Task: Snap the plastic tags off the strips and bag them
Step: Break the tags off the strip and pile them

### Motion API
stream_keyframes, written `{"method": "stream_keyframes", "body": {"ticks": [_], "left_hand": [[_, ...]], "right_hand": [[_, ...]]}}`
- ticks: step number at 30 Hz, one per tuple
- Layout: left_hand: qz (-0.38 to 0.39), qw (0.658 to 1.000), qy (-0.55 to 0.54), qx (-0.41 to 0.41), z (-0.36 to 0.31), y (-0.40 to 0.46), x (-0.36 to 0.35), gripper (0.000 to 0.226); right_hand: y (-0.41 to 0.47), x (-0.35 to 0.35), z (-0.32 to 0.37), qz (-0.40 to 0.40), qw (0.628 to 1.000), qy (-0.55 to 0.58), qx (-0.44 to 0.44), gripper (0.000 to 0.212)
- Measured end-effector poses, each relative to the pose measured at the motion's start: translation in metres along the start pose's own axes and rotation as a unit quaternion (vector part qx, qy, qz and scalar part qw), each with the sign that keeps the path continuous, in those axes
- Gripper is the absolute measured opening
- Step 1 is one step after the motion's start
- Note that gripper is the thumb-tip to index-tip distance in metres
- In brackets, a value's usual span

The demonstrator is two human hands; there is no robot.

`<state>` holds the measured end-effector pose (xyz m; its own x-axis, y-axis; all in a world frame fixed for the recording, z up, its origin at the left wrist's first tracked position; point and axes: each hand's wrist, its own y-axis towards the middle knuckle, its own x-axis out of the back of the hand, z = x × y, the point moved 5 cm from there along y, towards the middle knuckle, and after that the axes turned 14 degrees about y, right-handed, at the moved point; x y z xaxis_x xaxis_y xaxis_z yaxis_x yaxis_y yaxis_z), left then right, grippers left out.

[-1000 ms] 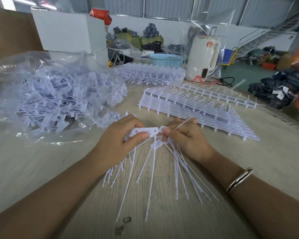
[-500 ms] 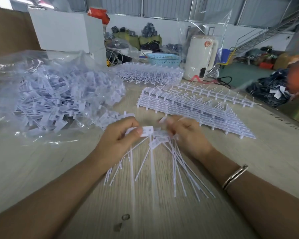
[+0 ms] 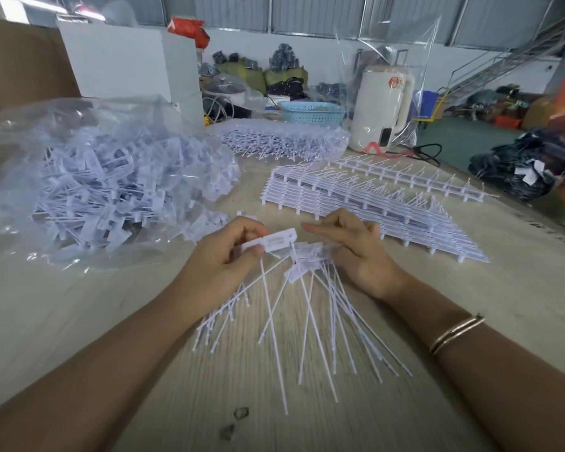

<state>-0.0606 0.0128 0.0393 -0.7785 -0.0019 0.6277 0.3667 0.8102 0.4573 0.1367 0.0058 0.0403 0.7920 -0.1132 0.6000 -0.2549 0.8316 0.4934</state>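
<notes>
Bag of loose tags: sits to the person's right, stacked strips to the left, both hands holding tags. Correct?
Sides are swapped. The head view shows the bag of loose tags on the person's left and the stacked strips on the right. Left hand and right hand do hold tags.

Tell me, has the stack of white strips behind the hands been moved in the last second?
No. The stack of strips lies at the same spot beside the white kettle and the bag of tags; only the camera shifted slightly.

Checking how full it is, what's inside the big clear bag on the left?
The clear bag holds a heap of loose white tags. Anything beneath the top layers is covered.
</notes>
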Motion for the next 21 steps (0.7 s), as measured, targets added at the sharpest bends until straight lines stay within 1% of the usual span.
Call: {"method": "stream_keyframes", "body": {"ticks": [2,3,5,7,9,11,12,14,18,21], "left_hand": [[0.008,1.000,0.018,-0.006,-0.005,0.000,-0.004,0.019],[0.008,1.000,0.027,-0.012,-0.008,0.000,-0.005,0.018],[0.009,0.999,0.044,-0.023,-0.012,-0.001,-0.007,0.015],[0.012,0.999,0.046,-0.026,-0.013,-0.001,-0.008,0.011],[0.011,0.999,0.035,-0.010,-0.009,-0.001,-0.008,0.012],[0.009,0.999,0.028,0.018,-0.003,0.000,-0.006,0.012],[0.010,0.999,0.021,0.023,0.000,0.001,-0.006,0.009],[0.014,1.000,0.006,0.020,0.001,0.002,-0.004,0.003],[0.011,1.000,-0.003,0.001,-0.001,0.002,-0.002,0.010],[0.005,1.000,0.015,0.003,-0.001,0.002,-0.002,0.010]], "right_hand": [[-0.002,0.003,0.014,-0.035,0.995,-0.039,0.080,0.046],[-0.003,0.001,0.022,-0.038,0.989,-0.069,0.121,0.047],[-0.003,-0.006,0.033,-0.046,0.969,-0.151,0.192,0.047],[-0.002,-0.011,0.041,-0.075,0.946,-0.197,0.246,0.039],[-0.003,-0.010,0.045,-0.104,0.933,-0.198,0.281,0.028],[-0.004,-0.006,0.047,-0.117,0.933,-0.185,0.285,0.023],[-0.005,-0.005,0.046,-0.119,0.935,-0.183,0.281,0.022],[-0.006,-0.006,0.046,-0.107,0.941,-0.180,0.267,0.022],[-0.005,-0.007,0.045,-0.078,0.965,-0.114,0.221,0.026],[-0.005,-0.007,0.043,-0.075,0.974,-0.079,0.199,0.025]]}}
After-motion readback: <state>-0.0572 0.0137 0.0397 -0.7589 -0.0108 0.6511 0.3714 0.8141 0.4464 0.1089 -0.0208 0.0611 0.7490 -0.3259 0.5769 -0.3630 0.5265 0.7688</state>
